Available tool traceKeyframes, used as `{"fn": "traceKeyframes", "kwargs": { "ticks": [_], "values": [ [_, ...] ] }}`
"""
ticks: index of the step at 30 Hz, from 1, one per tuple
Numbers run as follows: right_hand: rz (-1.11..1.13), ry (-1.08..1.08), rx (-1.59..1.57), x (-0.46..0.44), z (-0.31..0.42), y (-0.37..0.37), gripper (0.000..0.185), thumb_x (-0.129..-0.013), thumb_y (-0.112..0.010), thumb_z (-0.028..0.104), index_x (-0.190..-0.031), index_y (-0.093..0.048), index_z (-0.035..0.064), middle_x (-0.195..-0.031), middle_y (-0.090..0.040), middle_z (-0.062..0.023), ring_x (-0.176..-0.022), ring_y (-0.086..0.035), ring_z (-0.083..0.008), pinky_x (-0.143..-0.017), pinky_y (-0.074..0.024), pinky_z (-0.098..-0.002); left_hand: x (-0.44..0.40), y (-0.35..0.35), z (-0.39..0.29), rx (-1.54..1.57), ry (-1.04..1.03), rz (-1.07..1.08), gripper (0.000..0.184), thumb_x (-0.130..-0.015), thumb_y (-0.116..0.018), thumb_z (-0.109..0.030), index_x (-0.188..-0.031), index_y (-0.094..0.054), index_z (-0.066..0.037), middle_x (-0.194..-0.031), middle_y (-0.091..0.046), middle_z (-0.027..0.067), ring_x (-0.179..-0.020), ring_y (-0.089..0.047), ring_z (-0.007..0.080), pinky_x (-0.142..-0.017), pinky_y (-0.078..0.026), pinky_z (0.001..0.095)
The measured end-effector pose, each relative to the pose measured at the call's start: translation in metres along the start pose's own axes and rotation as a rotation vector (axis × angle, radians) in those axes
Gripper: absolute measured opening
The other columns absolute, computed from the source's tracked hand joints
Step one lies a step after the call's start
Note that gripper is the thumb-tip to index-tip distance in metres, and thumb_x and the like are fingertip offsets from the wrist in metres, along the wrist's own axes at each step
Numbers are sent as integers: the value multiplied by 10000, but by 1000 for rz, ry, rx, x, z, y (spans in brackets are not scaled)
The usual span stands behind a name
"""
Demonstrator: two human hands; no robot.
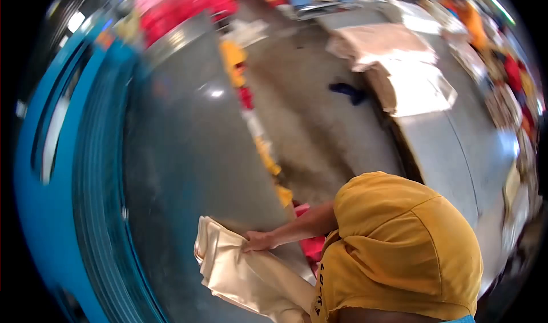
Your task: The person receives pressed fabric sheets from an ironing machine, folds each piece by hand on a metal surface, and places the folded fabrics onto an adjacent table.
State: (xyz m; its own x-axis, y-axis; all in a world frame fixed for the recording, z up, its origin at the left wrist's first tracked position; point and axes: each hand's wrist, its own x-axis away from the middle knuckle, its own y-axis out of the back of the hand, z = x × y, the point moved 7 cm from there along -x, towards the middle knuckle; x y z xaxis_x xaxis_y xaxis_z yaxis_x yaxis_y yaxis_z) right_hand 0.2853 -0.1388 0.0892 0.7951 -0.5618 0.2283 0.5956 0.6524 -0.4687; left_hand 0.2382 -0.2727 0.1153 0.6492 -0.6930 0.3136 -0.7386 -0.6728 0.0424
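Currently, in the head view, your right hand [260, 241] grasps the folded cream cloth [245, 277] on the grey worktop [194, 129]; your left hand is out of sight, its state unknown. A blue casing [43, 209] flanks that worktop, yellow and red fabric [265, 154] edges it opposite, and your mustard shirt [394, 243] blocks part of the view. Across the floor [308, 111] lie pale folded textiles [414, 91].

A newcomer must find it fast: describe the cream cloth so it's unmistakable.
Beside the big blue structure on the left, find the grey table. Look to its near end for the folded cream cloth. Unlike the pale fabric on the table opposite, it's gripped by the right hand.
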Motion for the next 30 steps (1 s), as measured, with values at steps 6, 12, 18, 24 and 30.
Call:
{"fn": "traceKeyframes", "kwargs": {
  "ticks": [6, 12, 18, 24, 30],
  "values": [
    [-676, 542, 21, 146, 197, 261, 300, -812, -571, 206, -1026, -559, -3, -898, -607, -46, -823, -555, -132, -730, -461, -287, -9, -208, -10, -93, -74, 404, 402, -865, -492, -182, -1217, -458, 9, -1209, -477, 151, -1082, -473, 266, -876, -427, 362],
    [-1217, 1151, -126, 471, 330, 422, 243, -811, -615, 189, -981, -601, 15, -851, -619, -22, -774, -558, -102, -698, -470, -280, 22, -386, -65, -145, -983, 1031, 399, -855, -507, -152, -1214, -462, 17, -1180, -502, 167, -1073, -483, 266, -861, -439, 356],
    [-1656, 1223, -274, 701, 218, 544, 206, -834, -566, 156, -939, -630, -8, -846, -631, -53, -763, -586, -107, -705, -469, -220, 183, -690, -14, -167, -398, 1378, 290, -801, -625, -90, -1038, -568, 68, -1042, -594, 145, -915, -562, 206, -818, -446, 335],
    [-2190, 144, -198, 767, -16, 654, 412, -780, -615, 315, -1002, -551, -25, -855, -613, -103, -783, -578, -164, -691, -455, -304, 197, -812, 156, -555, -179, 1386, 534, -729, -709, -183, -1127, -476, 86, -1102, -539, 184, -962, -526, 213, -849, -417, 337],
    [-2298, 487, -491, 762, -32, 617, 428, -767, -639, 390, -983, -559, 29, -792, -597, -57, -697, -544, -122, -561, -435, -268, 181, -802, 150, -376, -398, 1113, 539, -739, -701, -192, -1155, -472, 61, -1097, -544, 141, -954, -546, 233, -820, -451, 335]
  ]
}}
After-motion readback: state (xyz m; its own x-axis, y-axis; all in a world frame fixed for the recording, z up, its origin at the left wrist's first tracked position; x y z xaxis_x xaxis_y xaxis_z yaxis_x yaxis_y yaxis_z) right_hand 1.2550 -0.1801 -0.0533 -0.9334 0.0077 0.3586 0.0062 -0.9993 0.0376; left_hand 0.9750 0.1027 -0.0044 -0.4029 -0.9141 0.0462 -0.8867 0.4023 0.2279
